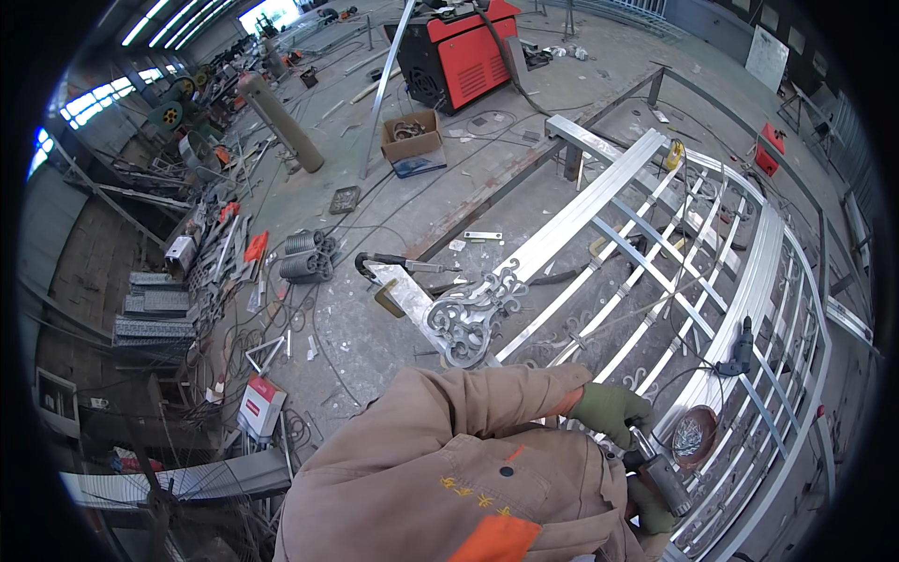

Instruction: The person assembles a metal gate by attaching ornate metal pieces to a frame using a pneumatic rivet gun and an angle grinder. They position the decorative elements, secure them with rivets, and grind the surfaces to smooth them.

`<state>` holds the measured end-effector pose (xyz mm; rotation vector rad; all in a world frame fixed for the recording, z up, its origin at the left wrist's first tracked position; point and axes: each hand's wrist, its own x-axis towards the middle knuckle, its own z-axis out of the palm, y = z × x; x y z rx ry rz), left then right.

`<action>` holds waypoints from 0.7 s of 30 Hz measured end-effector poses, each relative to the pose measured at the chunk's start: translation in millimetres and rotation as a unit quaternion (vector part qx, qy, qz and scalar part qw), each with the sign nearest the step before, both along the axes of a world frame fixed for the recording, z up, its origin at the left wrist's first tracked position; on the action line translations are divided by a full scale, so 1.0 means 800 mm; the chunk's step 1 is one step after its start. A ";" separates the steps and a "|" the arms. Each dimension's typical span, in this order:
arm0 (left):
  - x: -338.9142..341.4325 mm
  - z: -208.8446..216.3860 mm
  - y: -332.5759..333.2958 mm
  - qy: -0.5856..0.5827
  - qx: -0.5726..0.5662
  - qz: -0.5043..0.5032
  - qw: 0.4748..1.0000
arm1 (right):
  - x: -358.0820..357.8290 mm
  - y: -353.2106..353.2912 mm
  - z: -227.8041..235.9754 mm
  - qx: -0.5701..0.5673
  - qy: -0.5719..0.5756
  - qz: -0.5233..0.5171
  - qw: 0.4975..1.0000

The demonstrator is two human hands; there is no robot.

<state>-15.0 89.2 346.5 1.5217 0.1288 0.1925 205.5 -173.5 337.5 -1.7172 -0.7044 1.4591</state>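
My left hand (611, 412), in a green glove, reaches across my tan jacket with its fingers curled at the silver end of a hand tool. That tool (667, 482) has a thick grey cylindrical body and a dark middle; its exact kind is unclear. Below it, my right hand (653, 510), gloved in green too, closes round the tool and is partly hidden by it. Beside the tool a round brown bowl (695, 436) holds many small silver fasteners. A dark power drill (740, 351) rests on the large silver metal gate frame (599, 239), with scrollwork (478, 314) at its near left corner.
Dark steel beams (506, 187) support the frame. A clamp (389, 300) sits at its left corner. Cables cross the floor. Further off are a red-and-black machine (464, 61), a cardboard box (412, 139), a gas cylinder (281, 122), coiled metal pieces (307, 258) and a white-red box (262, 407).
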 end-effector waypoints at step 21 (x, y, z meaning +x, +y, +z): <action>0.020 -0.018 0.022 0.145 0.002 -0.086 0.986 | -0.005 0.006 0.017 0.035 -0.045 0.006 0.998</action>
